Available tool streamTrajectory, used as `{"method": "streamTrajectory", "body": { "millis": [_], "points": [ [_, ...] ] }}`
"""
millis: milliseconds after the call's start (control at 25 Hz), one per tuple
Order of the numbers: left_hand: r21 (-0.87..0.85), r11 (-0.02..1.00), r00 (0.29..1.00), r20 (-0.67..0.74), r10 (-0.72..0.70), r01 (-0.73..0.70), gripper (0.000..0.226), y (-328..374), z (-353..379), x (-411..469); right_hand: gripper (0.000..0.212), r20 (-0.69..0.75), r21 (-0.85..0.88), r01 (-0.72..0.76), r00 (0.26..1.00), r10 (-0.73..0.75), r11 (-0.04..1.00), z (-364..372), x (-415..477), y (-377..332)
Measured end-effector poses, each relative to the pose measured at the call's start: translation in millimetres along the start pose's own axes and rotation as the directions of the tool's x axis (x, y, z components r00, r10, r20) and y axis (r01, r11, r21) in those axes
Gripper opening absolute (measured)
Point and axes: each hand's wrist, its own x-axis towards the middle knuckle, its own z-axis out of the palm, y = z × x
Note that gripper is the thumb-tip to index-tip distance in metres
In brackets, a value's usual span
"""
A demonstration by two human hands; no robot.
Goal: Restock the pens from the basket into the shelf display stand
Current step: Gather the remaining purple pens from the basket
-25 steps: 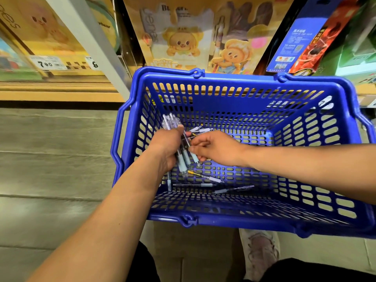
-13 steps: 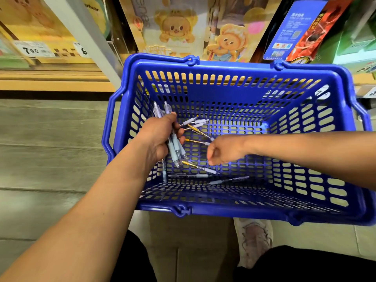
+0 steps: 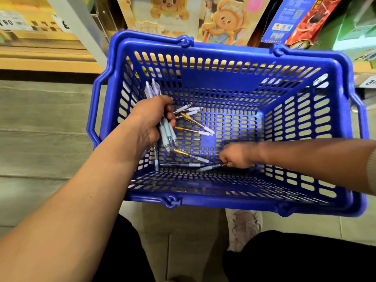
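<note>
**A:** Where are the pens right now?

**B:** All inside the blue plastic basket [image 3: 223, 50], which stands on the floor [image 3: 40, 129] in front of a shelf [image 3: 44, 64]. A bundle of pens [image 3: 167, 134] is in the left hand [image 3: 147, 121]. The loose pens [image 3: 190, 130] lie scattered on the perforated bottom, mostly toward its left half.

**A:** How is that left arm set?

**B:** It reaches in from the lower left over the basket's near left corner, forearm bare. The hand is held above the bottom, close to the left wall. Its fingers [image 3: 170, 119] are curled tight round the middle of the bundle. The clicker ends stick up past the knuckles, and the ends with pale grips point down.

**A:** And the other one?

**B:** The right arm comes in from the right edge, almost level, across the basket. The right hand [image 3: 238, 155] is low at the bottom, toward the near wall, knuckles up. Its fingers [image 3: 224, 158] are drawn together in a narrow pinch on one end of a single pen [image 3: 211, 167], which lies nearly flat and points left.

**A:** Do the hands touch?

**B:** No, they are apart, with a yellow-barrelled pen [image 3: 189, 154] lying between them.

**A:** Anything else around?

**B:** A pale shoe [image 3: 244, 226] just below the near rim, and cartoon-bear boxes [image 3: 166, 9] on the shelf behind the basket.
</note>
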Motion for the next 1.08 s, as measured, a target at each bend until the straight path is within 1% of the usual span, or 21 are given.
{"method": "streamTrajectory", "body": {
  "millis": [40, 80, 120, 200, 240, 280, 360, 440, 560, 680, 760, 840, 920, 1000, 1080],
  "points": [
    [-0.001, 1.0, 1.0, -0.003, -0.002, 0.002, 0.014, -0.4, -0.2, 1.3, 0.01, -0.015, 0.091, 0.015, 1.0, -0.013, 0.996, -7.7, -2.4, 6.6],
    [0.001, 1.0, 1.0, -0.001, -0.004, 0.004, 0.011, -1.1, -0.2, 3.1, 0.008, -0.03, 0.189, 0.034, 0.999, -0.029, 0.981, -17.2, -5.0, 12.8],
    [0.008, 1.0, 1.0, 0.006, -0.008, 0.008, 0.01, -1.5, 0.4, 4.5, 0.012, -0.046, 0.289, 0.055, 0.998, -0.044, 0.956, -27.0, -8.5, 18.1],
    [0.034, 0.999, 1.0, 0.023, -0.016, 0.015, 0.011, -2.5, 1.1, 5.8, 0.015, -0.089, 0.541, 0.105, 0.994, -0.067, 0.834, -46.0, -15.1, 21.9],
    [0.054, 0.998, 0.999, 0.03, -0.019, 0.018, 0.013, -2.8, 1.4, 6.6, 0.017, -0.126, 0.624, 0.137, 0.989, -0.073, 0.769, -55.7, -18.5, 22.8],
    [0.08, 0.997, 0.999, 0.033, -0.023, 0.021, 0.015, -2.9, 1.3, 7.0, 0.018, -0.17, 0.672, 0.177, 0.982, -0.082, 0.719, -65.1, -22.1, 23.4],
    [0.15, 0.988, 0.999, 0.035, -0.035, 0.029, 0.014, -3.2, 1.1, 7.1, 0.018, -0.228, 0.732, 0.234, 0.969, -0.093, 0.64, -83.0, -30.5, 23.4],
    [0.214, 0.976, 0.997, 0.052, -0.048, 0.036, 0.008, -3.6, 2.5, 6.2, 0.016, -0.252, 0.785, 0.262, 0.963, -0.098, 0.562, -100.7, -38.0, 23.9],
    [0.259, 0.964, 0.994, 0.083, -0.076, 0.052, 0.012, -7.0, 6.8, 4.2, 0.012, -0.302, 0.858, 0.303, 0.951, -0.069, 0.415, -124.7, -42.4, 20.8],
    [0.227, 0.973, 0.995, 0.076, -0.06, 0.041, 0.013, -8.4, 8.8, 5.4, 0.016, -0.327, 0.901, 0.319, 0.945, -0.024, 0.295, -144.6, -42.5, 18.0],
    [0.21, 0.977, 0.996, 0.079, -0.045, 0.027, 0.012, -7.3, 7.5, 6.4, 0.017, -0.354, 0.906, 0.347, 0.935, -0.013, 0.244, -153.6, -43.4, 17.0],
    [0.197, 0.979, 0.991, 0.113, -0.078, 0.055, 0.015, -5.7, 6.4, 4.8, 0.018, -0.378, 0.917, 0.375, 0.926, -0.002, 0.134, -158.0, -42.4, 12.3],
    [0.166, 0.981, 0.976, 0.177, -0.128, 0.098, 0.023, -5.5, 6.6, 1.4, 0.02, -0.396, 0.918, 0.395, 0.918, 0.02, 0.023, -159.7, -37.8, 5.2],
    [0.144, 0.983, 0.965, 0.216, -0.147, 0.117, 0.029, -5.2, 4.2, -0.4, 0.02, -0.407, 0.912, 0.41, 0.91, 0.081, -0.025, -161.3, -33.3, -1.0],
    [0.126, 0.985, 0.959, 0.245, -0.144, 0.116, 0.03, -3.8, 1.6, -0.7, 0.021, -0.403, 0.912, 0.409, 0.907, 0.125, -0.028, -163.2, -31.6, -4.8]
  ]
}}
